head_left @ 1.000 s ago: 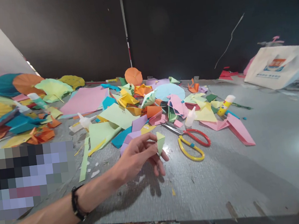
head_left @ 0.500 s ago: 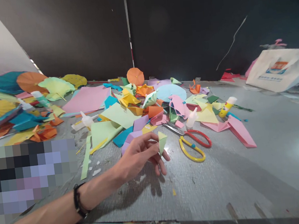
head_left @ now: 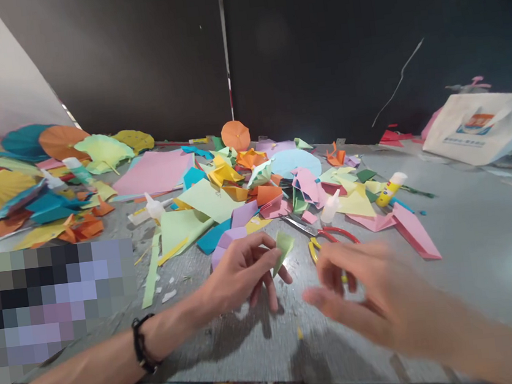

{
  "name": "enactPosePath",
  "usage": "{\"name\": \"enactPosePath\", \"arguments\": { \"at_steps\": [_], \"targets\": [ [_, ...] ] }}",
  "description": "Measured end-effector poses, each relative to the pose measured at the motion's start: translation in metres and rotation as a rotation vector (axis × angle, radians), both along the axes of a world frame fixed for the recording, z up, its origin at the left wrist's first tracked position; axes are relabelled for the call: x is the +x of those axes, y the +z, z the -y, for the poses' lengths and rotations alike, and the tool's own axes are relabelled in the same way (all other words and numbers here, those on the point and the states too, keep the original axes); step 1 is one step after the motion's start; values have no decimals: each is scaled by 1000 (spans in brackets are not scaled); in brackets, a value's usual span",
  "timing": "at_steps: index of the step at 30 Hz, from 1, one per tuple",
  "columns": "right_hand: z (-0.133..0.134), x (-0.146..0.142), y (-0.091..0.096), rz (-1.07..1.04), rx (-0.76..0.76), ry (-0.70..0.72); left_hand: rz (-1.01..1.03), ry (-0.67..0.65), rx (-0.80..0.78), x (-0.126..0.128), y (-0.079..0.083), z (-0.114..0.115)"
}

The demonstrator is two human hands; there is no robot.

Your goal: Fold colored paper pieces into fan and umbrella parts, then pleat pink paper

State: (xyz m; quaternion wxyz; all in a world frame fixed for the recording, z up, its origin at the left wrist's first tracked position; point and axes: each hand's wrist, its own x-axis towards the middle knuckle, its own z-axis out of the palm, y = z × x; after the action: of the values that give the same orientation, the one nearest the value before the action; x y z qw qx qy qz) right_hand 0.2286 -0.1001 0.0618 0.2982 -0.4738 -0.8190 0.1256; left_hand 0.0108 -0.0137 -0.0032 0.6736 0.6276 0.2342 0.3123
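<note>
Your left hand (head_left: 242,274) has a small folded piece of pale green paper (head_left: 282,252) pinched between thumb and fingertips, held up above the grey tabletop (head_left: 475,253). Your right hand (head_left: 365,303) hovers just beside it, over the red-and-yellow-handled scissors (head_left: 341,233), fingers spread apart and holding nothing (it's blurred, but no paper shows in it). As things stand, the pinched paper looks to call for those free fingers.
</note>
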Motion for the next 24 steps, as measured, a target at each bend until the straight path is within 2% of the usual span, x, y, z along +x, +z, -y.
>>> {"name": "enactPosePath", "arguments": {
  "at_steps": [3, 6, 12, 15, 18, 22, 24],
  "targets": [
    [-28, -8, -20, -52, -104, -28, -33, 3, 28, 0, 2, 5],
    [-43, -8, -38, -182, -152, -48, -48, -6, 21, 1, 4, 8],
    [-42, -8, -61, -536, -247, 22, 31, -52, -92, 1, 1, 2],
    [-39, -12, -74, -644, -307, 48, 41, -79, -123, 0, -1, 0],
    [-34, -14, -80, -622, -300, 22, -17, -84, -94, -1, -2, 3],
    [-30, -16, -81, -487, -187, -41, -100, -52, -65, -2, -1, 6],
    [-30, -17, -82, -487, -146, -98, -106, -42, -58, -1, -1, 6]
  ]
}}
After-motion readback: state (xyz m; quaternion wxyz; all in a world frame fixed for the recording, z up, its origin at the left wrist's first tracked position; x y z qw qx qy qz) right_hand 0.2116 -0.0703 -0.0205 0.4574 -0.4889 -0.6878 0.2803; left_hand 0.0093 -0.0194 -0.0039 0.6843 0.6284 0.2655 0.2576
